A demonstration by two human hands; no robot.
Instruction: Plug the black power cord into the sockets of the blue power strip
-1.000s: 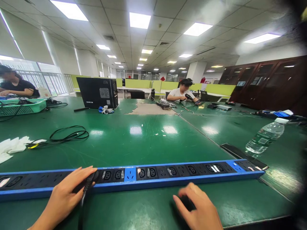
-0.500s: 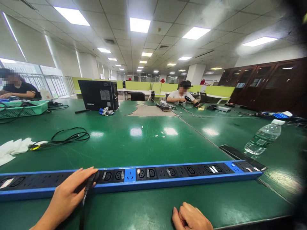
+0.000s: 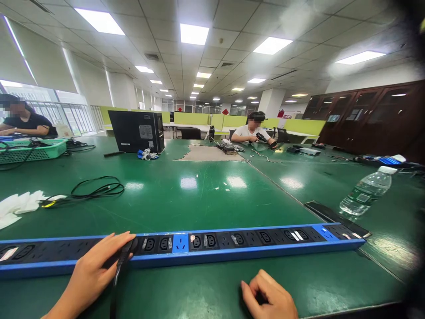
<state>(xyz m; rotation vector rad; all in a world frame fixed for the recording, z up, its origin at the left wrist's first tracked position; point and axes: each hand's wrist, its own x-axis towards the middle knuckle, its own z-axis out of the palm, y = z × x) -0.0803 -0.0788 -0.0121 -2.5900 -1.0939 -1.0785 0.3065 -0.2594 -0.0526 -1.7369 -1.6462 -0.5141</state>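
A long blue power strip (image 3: 212, 256) with rows of black sockets lies across the table in front of me. My left hand (image 3: 96, 261) grips a black power plug (image 3: 124, 252) at the strip's left part, fingers over its far side and thumb on the near side. The plug stands at the socket face, and its cord runs down toward me; its prongs are hidden. My right hand (image 3: 270, 296) rests near the table's front edge, loosely curled like a fist, apart from the strip. Nothing shows in its fingers.
A water bottle (image 3: 367, 191) stands tilted in view beside a flat black object (image 3: 332, 215) at right. To the left lie a black cable (image 3: 96, 188) and white tissues (image 3: 20, 206). Farther back are a computer case (image 3: 136, 131), a green basket (image 3: 49, 150) and two people.
My right hand has risen slightly and shifted a little right, with a gap now showing between thumb and forefinger. The left hand and the plug have stayed in place.
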